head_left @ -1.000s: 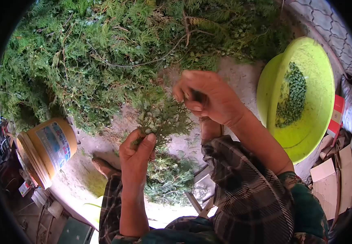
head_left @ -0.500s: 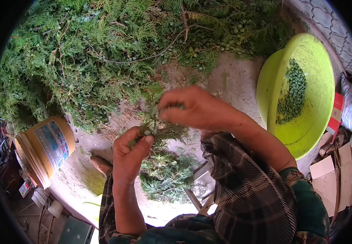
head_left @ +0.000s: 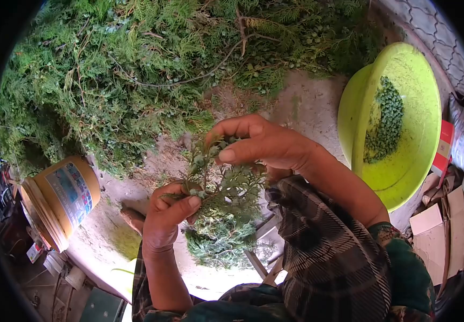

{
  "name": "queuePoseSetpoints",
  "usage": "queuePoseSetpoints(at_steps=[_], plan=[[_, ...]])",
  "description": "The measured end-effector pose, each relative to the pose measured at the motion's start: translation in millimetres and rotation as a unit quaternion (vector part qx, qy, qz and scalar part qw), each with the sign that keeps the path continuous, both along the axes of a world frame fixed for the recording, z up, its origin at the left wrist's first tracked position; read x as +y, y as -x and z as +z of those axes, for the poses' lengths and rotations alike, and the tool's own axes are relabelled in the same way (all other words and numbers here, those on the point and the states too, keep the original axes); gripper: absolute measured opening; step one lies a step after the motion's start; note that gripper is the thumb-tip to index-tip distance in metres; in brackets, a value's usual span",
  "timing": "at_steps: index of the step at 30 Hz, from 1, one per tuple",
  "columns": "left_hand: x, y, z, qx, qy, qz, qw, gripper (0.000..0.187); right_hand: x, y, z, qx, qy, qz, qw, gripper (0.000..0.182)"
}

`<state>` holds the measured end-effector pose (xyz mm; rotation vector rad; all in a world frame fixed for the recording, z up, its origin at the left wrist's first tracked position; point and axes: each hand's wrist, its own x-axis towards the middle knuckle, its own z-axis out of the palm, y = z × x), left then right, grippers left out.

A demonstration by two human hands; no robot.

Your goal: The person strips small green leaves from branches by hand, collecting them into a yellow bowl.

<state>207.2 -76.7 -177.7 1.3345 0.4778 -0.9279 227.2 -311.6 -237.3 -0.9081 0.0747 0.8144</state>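
My left hand (head_left: pixel 168 214) pinches a leafy conifer sprig (head_left: pixel 237 188) between thumb and fingers. Small blue-green cones (head_left: pixel 202 161) sit among its scaly leaves. Over the sprig's upper end, my right hand (head_left: pixel 256 142) curls its thumb and fingers closed around a few of these cones. Part of the sprig is hidden behind the hands. Just below them, a heap of cut green sprigs (head_left: pixel 221 239) lies on the floor.
A large pile of conifer branches (head_left: pixel 119 75) covers the far floor. On the right, a tilted yellow-green basin (head_left: pixel 422 112) holds a mound of green cones (head_left: pixel 386 123). A yellow bucket (head_left: pixel 84 185) lies at left; cardboard (head_left: pixel 443 231) is at lower right.
My right hand, blurred before, has settled with its fingers at the cones. The sprig has turned and spreads more to the right. My left hand has lowered slightly and still holds it.
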Motion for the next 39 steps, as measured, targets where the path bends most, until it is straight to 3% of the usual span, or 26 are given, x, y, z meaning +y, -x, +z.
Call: queuePoseSetpoints(at_steps=[4, 6, 10, 12, 13, 17, 19, 20, 23, 27, 29, 36, 38, 39], plan=[[-3, 0, 0, -0.004, -0.006, -0.001, 1.000, 0.016, 2, -2, -1, -0.004, 0.005, -0.011, 1.000, 0.029], [-4, 0, 1, 0.008, -0.009, -0.004, 1.000, 0.017, 1, -4, -2, -0.088, 0.064, 0.013, 0.994, 0.027], [4, -1, -1, 0.016, -0.002, 0.001, 1.000, 0.017, -12, -6, -1, -0.101, 0.132, 0.021, 0.986, 0.022], [10, -1, 1, 0.036, -0.015, 0.032, 0.999, 0.014, -34, -9, -9, 0.012, 0.129, -0.102, 0.986, 0.015], [11, -2, 1, 0.035, -0.015, 0.032, 0.999, 0.014, -37, -11, -14, 0.022, 0.048, -0.156, 0.986, 0.012], [8, -5, 1, 0.036, -0.012, 0.007, 0.999, 0.012, -26, -7, 4, 0.063, -0.043, -0.139, 0.987, 0.010], [1, -4, 2, 0.047, -0.012, -0.009, 0.999, 0.012, -17, -6, 14, 0.039, 0.054, -0.034, 0.997, 0.017], [-2, -4, 4, 0.043, -0.019, -0.009, 0.999, 0.011, -12, -6, 12, 0.041, 0.052, -0.034, 0.997, 0.017], [-2, -4, 4, 0.050, -0.024, -0.026, 0.998, 0.010, -2, -6, 1, -0.115, 0.068, -0.005, 0.991, 0.025], [0, -7, 3, 0.074, -0.023, -0.076, 0.994, 0.009, -4, -7, 16, -0.182, 0.115, -0.009, 0.976, 0.025], [-4, -7, 7, 0.073, -0.042, -0.073, 0.994, 0.009, -5, -7, 13, -0.277, 0.161, 0.081, 0.944, 0.026], [-2, -12, 7, 0.080, -0.037, -0.098, 0.991, 0.008, -2, -8, 22, -0.297, 0.189, 0.090, 0.932, 0.026], [-4, -7, 11, 0.079, -0.064, -0.065, 0.993, 0.008, -3, -9, 24, -0.278, 0.322, 0.080, 0.901, 0.025], [-5, -5, 12, 0.077, -0.093, -0.031, 0.992, 0.008, -7, -7, 29, -0.245, 0.365, -0.011, 0.898, 0.024]])
